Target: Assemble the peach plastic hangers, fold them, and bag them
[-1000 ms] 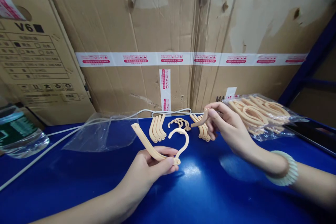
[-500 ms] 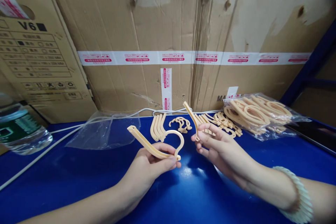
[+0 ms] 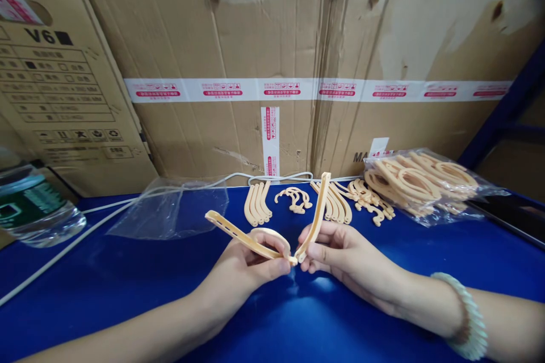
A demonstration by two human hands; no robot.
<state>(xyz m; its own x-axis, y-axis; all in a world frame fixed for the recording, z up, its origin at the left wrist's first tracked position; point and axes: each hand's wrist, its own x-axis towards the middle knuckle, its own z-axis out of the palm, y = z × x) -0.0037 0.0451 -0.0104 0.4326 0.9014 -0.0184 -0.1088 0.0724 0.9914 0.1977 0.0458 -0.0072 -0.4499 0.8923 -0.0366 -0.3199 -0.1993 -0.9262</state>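
Note:
My left hand (image 3: pixel 244 272) pinches a beige plastic hanger arm (image 3: pixel 230 229) together with a curved hanger hook (image 3: pixel 276 233), where the two meet at one end. The arm slants up to the left, its slotted channel showing. In my right hand (image 3: pixel 351 255) is a second hanger arm (image 3: pixel 320 204), held near its lower end and pointing upward. The lower end of that arm is right beside the joined end in my left hand; whether they touch I cannot tell. Behind my hands lie a row of hanger arms (image 3: pixel 258 204) and several loose hooks (image 3: pixel 294 198).
More hanger arms (image 3: pixel 337 207) and a heap of hooks (image 3: pixel 366 195) lie on the blue table (image 3: pixel 170 295). A bagged stack of hanger parts (image 3: pixel 419 181), an empty clear bag (image 3: pixel 170 210), a water bottle (image 3: pixel 36 204) and a white cable (image 3: pixel 55 261) surround them. Cardboard (image 3: pixel 213 142) stands behind.
My right hand has moved left and down, bringing its hanger arm next to the left one and turning it to lean right. The hook in my left hand has tilted lower.

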